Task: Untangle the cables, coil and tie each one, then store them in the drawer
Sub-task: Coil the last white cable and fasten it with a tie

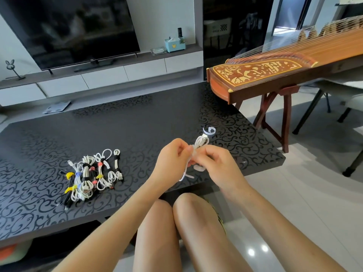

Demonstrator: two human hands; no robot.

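On the left part of the counter (137, 118), the tied cables (92, 173) lay in one pile near its front edge. They were well apart from the hands, with bare patterned surface between. Near the front edge, the left hand (173, 156) and the right hand (214, 161) both pinched a coiled white cable (200, 143) with curled fingers, holding it off the surface. Behind them a curled white strip (209, 131) lay near the right edge. Past the far right corner stood a zither (275, 75) on its stand.

Tied cables (92, 174) lie left (on table (137, 114)); loose tie (209, 131) right.
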